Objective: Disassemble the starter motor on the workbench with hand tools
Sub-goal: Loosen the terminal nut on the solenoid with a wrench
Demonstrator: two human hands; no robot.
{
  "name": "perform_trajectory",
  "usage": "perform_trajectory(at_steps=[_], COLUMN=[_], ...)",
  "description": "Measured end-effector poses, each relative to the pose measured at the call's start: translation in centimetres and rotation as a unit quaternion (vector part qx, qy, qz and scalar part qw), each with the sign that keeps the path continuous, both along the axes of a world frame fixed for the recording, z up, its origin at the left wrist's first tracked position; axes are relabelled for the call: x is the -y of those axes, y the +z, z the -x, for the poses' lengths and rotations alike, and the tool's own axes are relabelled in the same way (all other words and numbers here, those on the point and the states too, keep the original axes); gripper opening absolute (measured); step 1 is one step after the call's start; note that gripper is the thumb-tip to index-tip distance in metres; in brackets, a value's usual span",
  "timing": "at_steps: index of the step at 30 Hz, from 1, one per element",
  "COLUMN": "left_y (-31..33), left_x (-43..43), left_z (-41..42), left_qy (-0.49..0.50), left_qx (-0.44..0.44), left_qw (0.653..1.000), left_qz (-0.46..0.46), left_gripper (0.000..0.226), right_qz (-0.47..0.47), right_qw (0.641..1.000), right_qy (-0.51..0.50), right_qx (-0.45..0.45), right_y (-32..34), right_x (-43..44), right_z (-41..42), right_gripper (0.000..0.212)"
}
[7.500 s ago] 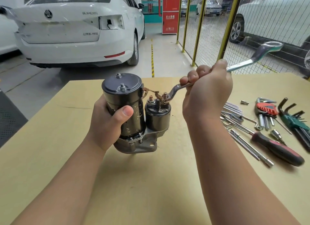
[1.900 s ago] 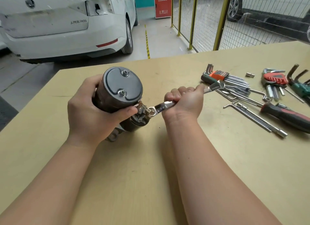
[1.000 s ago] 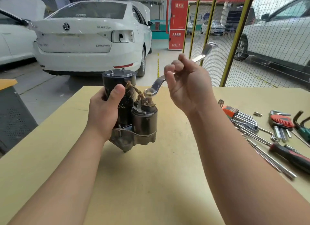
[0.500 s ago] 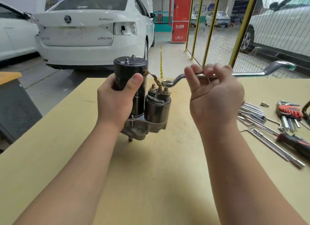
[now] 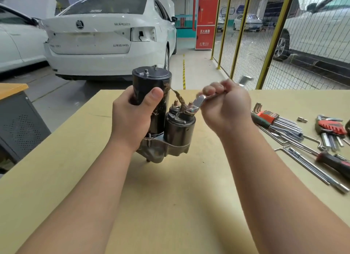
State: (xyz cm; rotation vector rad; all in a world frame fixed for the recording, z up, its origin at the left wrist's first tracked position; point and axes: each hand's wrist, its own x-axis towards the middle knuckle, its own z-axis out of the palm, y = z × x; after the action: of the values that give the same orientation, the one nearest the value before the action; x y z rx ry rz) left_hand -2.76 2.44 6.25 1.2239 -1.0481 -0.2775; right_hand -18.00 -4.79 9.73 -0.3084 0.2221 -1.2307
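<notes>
Starter motor point(image 5: 149, 79): upright at the far middle of the worktop point(image 5: 170, 206), smaller cylinder on its right.
Left hand point(image 5: 132, 117): wrapped round the big black body, thumb across the front.
Wrench point(image 5: 198, 102): ring end on a terminal stud atop the smaller cylinder.
Right hand point(image 5: 225, 107): fingers curled tight round the wrench shank.
Hex keys point(image 5: 280, 121), screwdriver point(image 5: 335, 163): lying at the right, well apart from the motor.
White car point(image 5: 106, 39): beyond the far edge.
</notes>
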Motion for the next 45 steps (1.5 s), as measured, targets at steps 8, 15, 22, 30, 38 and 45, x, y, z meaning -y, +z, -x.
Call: perform_trajectory(at_steps=[8, 15, 22, 30, 38, 45], left_y=[0.0, 0.4, 0.4, 0.5, 0.7, 0.7], left_x=[0.1, -0.3, -0.1, 0.2, 0.1, 0.1], left_z=[0.3, 0.3, 0.1, 0.8, 0.8, 0.9], left_qy=[-0.027, -0.030, -0.054, -0.066, -0.064, -0.065], left_qx=[0.016, 0.019, 0.023, 0.040, 0.030, 0.032], left_qw=[0.999, 0.999, 0.997, 0.996, 0.997, 0.997], left_qz=[-0.016, -0.033, -0.039, -0.036, -0.038, -0.040], left_gripper=[0.048, 0.038, 0.027, 0.037, 0.033, 0.033], right_qz=[0.325, 0.464, 0.476, 0.478, 0.509, 0.506], right_qw=[0.832, 0.602, 0.643, 0.649, 0.560, 0.519], right_qy=[-0.056, -0.008, 0.049, 0.143, 0.019, -0.044], right_qx=[-0.446, -0.649, -0.598, -0.574, -0.653, -0.687], right_y=[1.3, -0.5, -0.6, -0.1, 1.5, -0.1], right_x=[-0.7, -1.8, -1.3, 0.0, 0.0, 0.3], right_z=[4.9, 4.3, 3.6, 5.0, 5.9, 5.6], right_gripper=[0.023, 0.035, 0.032, 0.018, 0.008, 0.044])
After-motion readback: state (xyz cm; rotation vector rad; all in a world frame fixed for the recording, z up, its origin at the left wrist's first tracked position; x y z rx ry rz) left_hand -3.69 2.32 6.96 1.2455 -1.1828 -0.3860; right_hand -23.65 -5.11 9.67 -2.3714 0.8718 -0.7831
